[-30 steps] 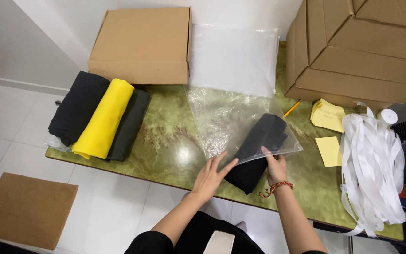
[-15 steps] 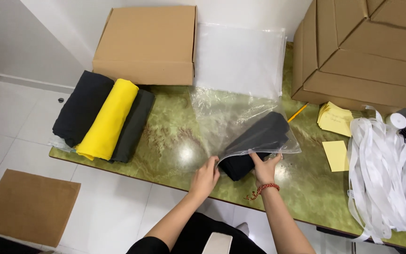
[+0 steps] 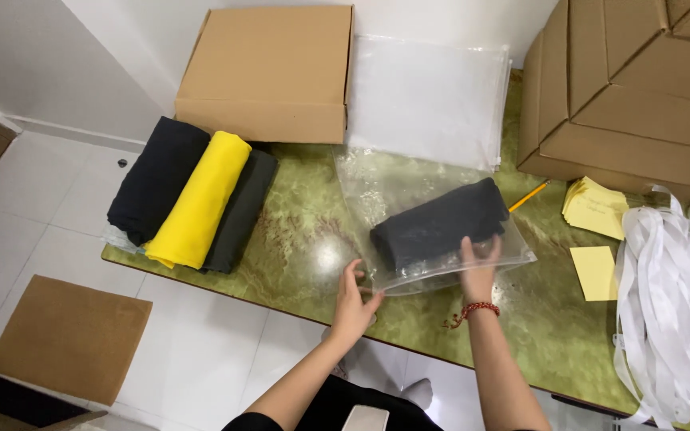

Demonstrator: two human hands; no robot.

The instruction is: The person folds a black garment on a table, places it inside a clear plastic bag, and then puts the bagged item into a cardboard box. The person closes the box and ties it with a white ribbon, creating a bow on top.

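A folded dark grey garment lies inside a clear plastic bag on the green marble table. My left hand pinches the bag's open near corner. On the bag's front right edge rests my right hand, with a red bead bracelet at the wrist, pressing against the garment through the plastic. The garment now sits fully within the bag.
Rolled black, yellow and dark grey garments lie at the table's left end. A flat cardboard box and a stack of clear bags sit behind. Stacked cartons, yellow notes, a pencil and white ribbon fill the right.
The dark garment has slid from hanging out of the bag's mouth to fully inside it. Both hands followed, moving up to the bag's opening.
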